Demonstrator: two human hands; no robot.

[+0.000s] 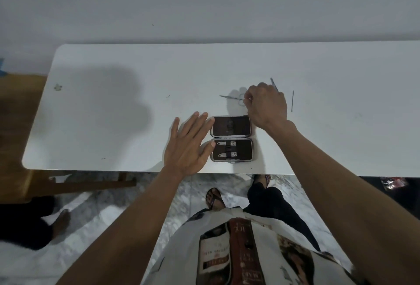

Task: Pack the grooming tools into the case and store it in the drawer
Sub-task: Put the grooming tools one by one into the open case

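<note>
1. Nearest the table edge I log the small dark hinged case with rounded corners (231, 139), lying open and flat on the white matte tabletop (113, 130). Its near tray holds 2 steel nail clippers (227, 149) strapped side by side; its far half looks empty and glossy.
2. My left hand (188, 146) rests just beside the case's left side, fingers spread and flat, holding nothing; the thumb and forefinger tips touch or nearly touch the case edge, apparently steadying it.
3. Beyond the case, my right hand (266, 105) is curled down over the small steel scissors (236, 98), fingertips pinched at the ring handles; whether the grip is fully made I cannot tell. The pointed blades stick out to the left.
4. A thin steel tool (274, 84) shows behind that hand, partly hidden; its kind is unclear.
5. Farther right, well apart, lies 1 slim steel pick with a small tip (292, 101).
6. Handling, my judgement: the tools are light, stiff, smooth and lie flat, so they may slide under the fingertips. I would take the scissors by the rings, away from the points, and the slim tools by pinching midway along the shaft.
</note>
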